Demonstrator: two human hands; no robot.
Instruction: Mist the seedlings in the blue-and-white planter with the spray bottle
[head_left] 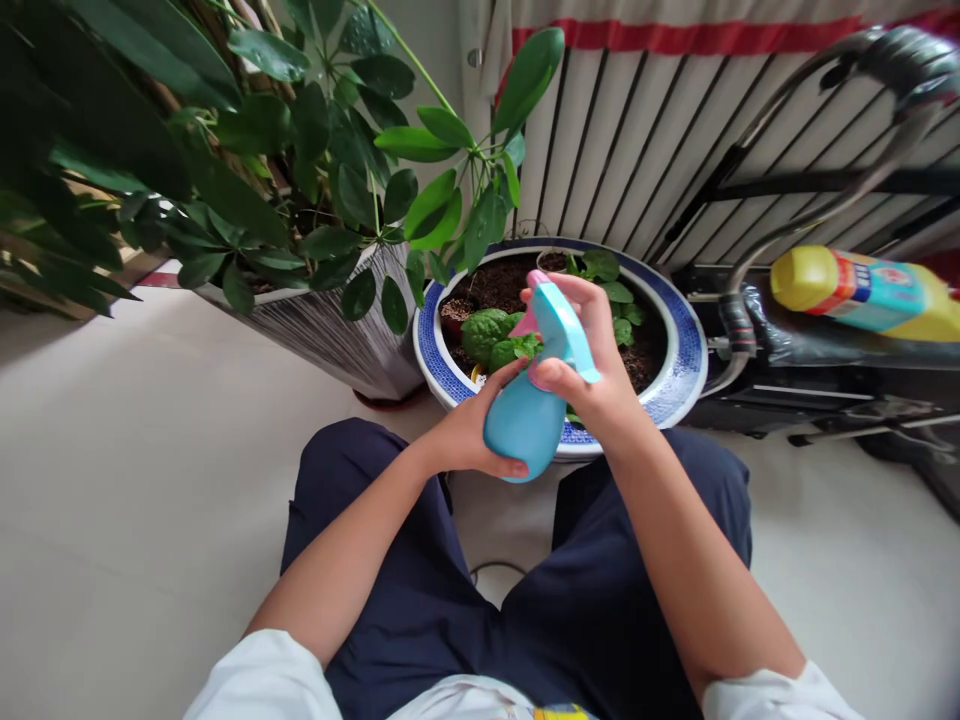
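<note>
A blue spray bottle (523,430) with a light blue and pink trigger head is tilted in front of me, its pink nozzle pointing away. My left hand (474,428) wraps around the round body of the bottle from the left. Around the neck and spray head, my right hand (592,360) is closed, with its thumb at the collar and the fingers partly hidden behind the head. Just beyond the bottle stands a wide round pot (687,345) with a blue-and-white patterned rim. Dark soil (499,283) and small leafy green plants (486,335) fill it.
At the left, a large leafy plant (442,215) grows from a tall grey striped pot (330,335) and overhangs the round pot. A metal-framed cart (739,330) at the right carries a yellow bottle (862,290) lying on its side. Behind is a pleated curtain (600,140).
</note>
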